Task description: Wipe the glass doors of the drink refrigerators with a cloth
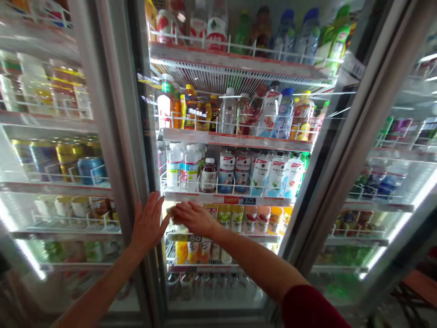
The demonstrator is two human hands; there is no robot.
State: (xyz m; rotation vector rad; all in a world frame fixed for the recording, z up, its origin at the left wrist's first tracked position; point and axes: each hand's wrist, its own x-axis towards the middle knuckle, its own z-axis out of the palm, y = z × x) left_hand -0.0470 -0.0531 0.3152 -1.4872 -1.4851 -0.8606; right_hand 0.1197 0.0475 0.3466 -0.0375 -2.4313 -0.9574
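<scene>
My left hand (146,224) lies flat against the metal door frame (128,155) of a drinks cooler, its fingers stretched out and holding nothing. To its right, my right hand (193,218) is pressed toward the left side of the glass door (232,175). Under its fingers a small bit of a pale, crumpled cloth (171,217) shows; most of it is hidden by the hand. Behind the glass, close to my right hand, stand a dark-capped bottle (209,176) and several fruit-labelled bottles (237,218).
Shelves of bottles fill the cooler behind the glass, with white wire rails (239,125) along their fronts. Cans (68,157) show behind the left door. Another metal door frame (355,132) rises at right, and a brownish-red surface (421,284) is at the lower right.
</scene>
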